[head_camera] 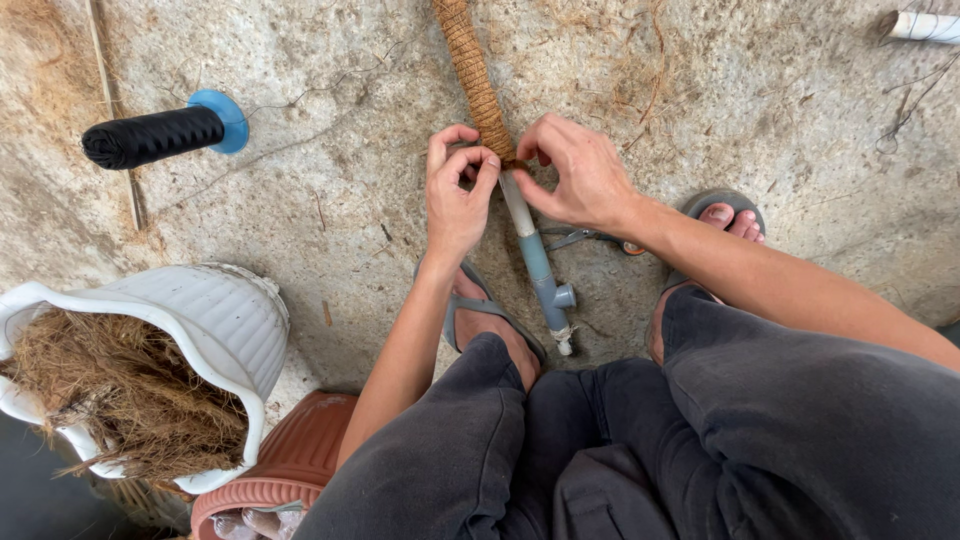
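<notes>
Both hands, left (455, 200) and right (578, 175), pinch the coir wrap's (474, 75) lower edge on the pipe (533, 258) between them. Above them it is covered; below, toward the feet, bare.

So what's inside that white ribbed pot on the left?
The white ribbed plastic pot lies tipped, filled with dry brown coconut fibre spilling toward its mouth. Whatever lies deeper under the fibre is covered.

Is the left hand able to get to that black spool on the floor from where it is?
Probably yes. The black spool lies on bare floor up and left of the left hand, with nothing between them. But the hand is busy pinching the coir wrap on the pipe.
</notes>
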